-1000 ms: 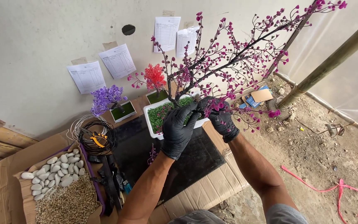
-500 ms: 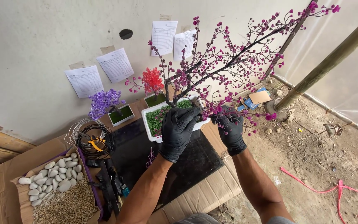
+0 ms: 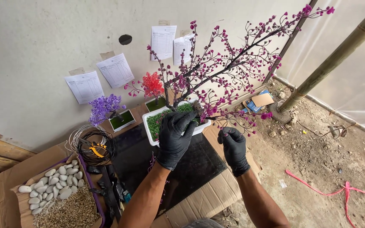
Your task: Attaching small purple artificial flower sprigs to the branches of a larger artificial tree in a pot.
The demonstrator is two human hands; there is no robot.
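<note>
The left hand (image 3: pixel 175 137) in a black glove is clamped on the white tray (image 3: pixel 150 134) of the pink bead tree (image 3: pixel 229 63), on the black mat (image 3: pixel 191 169) by the wall – steadying it. The right hand (image 3: pixel 233 145) is closed on a low twig; it looks like branch shaping, and the next bend needs a gentle pull

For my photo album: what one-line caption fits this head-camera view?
Two black-gloved hands, left and right, tend a magenta beaded tree in its white tray.
</note>
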